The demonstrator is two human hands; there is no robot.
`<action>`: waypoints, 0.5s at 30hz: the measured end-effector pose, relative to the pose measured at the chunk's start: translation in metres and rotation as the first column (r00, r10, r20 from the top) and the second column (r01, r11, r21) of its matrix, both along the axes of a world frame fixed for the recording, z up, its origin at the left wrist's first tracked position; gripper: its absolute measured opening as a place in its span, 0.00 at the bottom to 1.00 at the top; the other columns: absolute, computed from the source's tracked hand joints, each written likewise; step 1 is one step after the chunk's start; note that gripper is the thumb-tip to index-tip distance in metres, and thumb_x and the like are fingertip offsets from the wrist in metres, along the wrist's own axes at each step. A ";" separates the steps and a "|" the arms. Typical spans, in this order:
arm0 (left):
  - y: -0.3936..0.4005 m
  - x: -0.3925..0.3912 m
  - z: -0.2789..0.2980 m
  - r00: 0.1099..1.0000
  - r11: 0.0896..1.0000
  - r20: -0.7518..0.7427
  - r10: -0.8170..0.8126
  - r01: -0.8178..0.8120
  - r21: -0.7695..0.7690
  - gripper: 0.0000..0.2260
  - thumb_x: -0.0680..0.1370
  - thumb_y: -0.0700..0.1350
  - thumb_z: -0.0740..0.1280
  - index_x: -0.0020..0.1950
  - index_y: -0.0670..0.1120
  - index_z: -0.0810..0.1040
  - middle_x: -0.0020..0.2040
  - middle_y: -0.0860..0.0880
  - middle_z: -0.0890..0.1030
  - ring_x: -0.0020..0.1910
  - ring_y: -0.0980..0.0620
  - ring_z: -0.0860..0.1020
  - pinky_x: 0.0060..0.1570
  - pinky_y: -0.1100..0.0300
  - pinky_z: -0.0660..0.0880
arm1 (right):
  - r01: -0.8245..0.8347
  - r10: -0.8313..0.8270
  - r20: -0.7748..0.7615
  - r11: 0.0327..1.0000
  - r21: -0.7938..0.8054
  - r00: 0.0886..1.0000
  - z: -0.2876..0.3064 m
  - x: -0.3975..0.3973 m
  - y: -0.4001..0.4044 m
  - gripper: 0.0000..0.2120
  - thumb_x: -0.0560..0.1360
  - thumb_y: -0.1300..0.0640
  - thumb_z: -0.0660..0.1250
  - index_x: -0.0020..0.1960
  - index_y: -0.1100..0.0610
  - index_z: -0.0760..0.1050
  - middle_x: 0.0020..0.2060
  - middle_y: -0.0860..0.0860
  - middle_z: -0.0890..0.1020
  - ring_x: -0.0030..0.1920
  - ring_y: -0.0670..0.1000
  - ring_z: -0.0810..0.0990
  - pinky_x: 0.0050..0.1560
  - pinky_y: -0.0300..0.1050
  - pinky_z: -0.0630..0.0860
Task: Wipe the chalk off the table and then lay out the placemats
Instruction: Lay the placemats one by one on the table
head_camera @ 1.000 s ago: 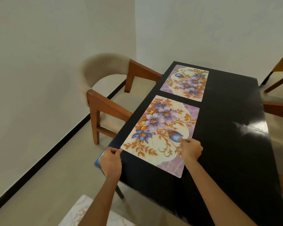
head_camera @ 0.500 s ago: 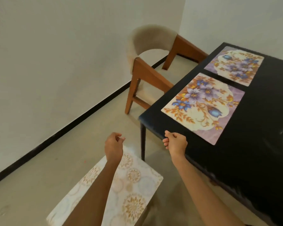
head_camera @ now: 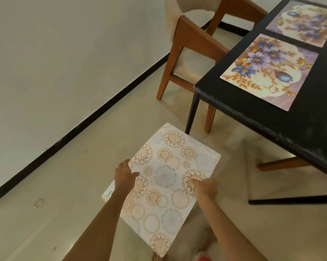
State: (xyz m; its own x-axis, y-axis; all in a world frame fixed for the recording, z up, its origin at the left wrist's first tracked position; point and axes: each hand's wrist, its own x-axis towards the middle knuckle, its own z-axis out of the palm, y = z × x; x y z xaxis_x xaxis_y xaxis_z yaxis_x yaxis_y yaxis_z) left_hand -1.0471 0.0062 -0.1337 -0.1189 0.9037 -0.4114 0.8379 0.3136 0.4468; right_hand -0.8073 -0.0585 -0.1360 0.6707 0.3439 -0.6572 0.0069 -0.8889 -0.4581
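Left hand and right hand grip opposite edges of a circle-patterned placemat – thumbs on top – held above the floor; ahead to the right, two floral placemats lie on the black table, beside a wooden chair.

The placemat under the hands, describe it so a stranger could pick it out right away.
Start at the black table on the right and drop to the floor by its near corner. The placemat there is pale, printed with orange and faded blue circular medallions, unlike the two purple-flowered mats on the tabletop.
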 end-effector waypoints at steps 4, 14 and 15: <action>-0.006 -0.019 -0.014 0.999 0.997 0.042 -0.017 0.020 -0.074 0.34 0.76 0.45 0.70 0.76 0.40 0.56 0.74 0.38 0.63 0.71 0.36 0.62 0.69 0.45 0.60 | 0.011 -0.014 -0.030 0.992 -0.126 0.999 -0.006 -0.022 -0.025 0.38 0.67 0.51 0.79 0.67 0.68 0.66 0.64 0.62 0.73 0.59 0.63 0.77 0.54 0.54 0.77; -0.003 -0.034 -0.020 1.000 0.998 0.010 -0.007 0.008 -0.062 0.29 0.78 0.47 0.66 0.75 0.40 0.60 0.72 0.39 0.66 0.71 0.37 0.62 0.68 0.45 0.61 | 0.116 -0.116 -0.006 0.993 0.012 0.993 -0.010 -0.040 -0.041 0.17 0.69 0.58 0.77 0.35 0.59 0.68 0.44 0.57 0.81 0.45 0.59 0.81 0.43 0.49 0.77; -0.003 -0.035 -0.020 1.000 0.999 0.001 -0.012 0.012 -0.052 0.29 0.78 0.47 0.66 0.75 0.40 0.61 0.72 0.39 0.66 0.70 0.37 0.63 0.67 0.45 0.61 | 0.118 -0.118 0.005 0.993 0.008 0.993 -0.011 -0.040 -0.042 0.19 0.69 0.58 0.77 0.33 0.58 0.66 0.42 0.56 0.81 0.42 0.57 0.79 0.43 0.49 0.77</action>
State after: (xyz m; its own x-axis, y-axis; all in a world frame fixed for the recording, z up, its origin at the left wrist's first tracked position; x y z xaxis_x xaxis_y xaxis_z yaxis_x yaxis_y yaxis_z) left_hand -1.0821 0.0030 -0.1534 -0.1075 0.8823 -0.4583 0.8417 0.3262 0.4304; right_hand -0.8472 -0.1003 -0.1467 0.7105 0.2671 -0.6510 -0.0951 -0.8802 -0.4650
